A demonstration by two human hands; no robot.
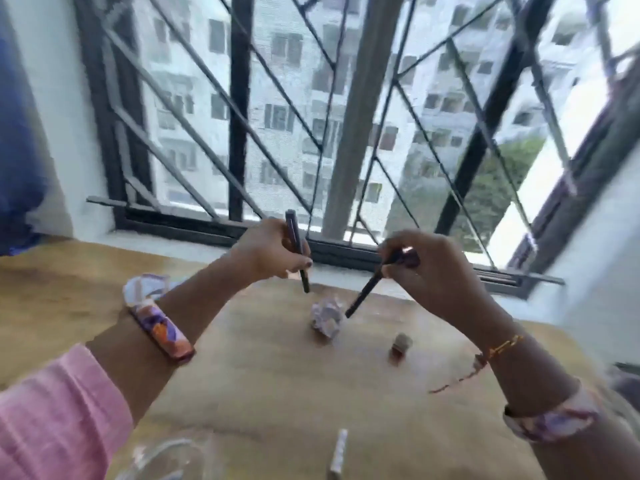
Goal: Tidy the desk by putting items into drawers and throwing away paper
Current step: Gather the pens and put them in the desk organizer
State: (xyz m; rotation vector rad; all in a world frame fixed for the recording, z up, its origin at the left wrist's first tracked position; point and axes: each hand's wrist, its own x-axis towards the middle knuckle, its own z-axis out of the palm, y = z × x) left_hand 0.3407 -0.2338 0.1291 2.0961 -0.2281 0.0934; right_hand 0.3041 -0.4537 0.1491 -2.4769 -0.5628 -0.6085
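Pens: 2, left hand [268, 252] one, right hand [429, 268] one | paper ball [327, 318]: 1

Two dark pens, one [297, 252] near upright, the other [369, 289] slanted, are held above a crumpled paper ball [326, 319] lying on the wooden counter [277, 393].

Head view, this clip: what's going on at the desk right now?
A person stands at a wooden desk by a barred window, holding a dark pen in each raised hand: the left hand grips the left pen nearly upright, the right hand holds the right pen slanting down. Still on the desk are a crumpled paper ball, a small cylindrical item and a white stick-like object at the near edge. No drawer is visible.
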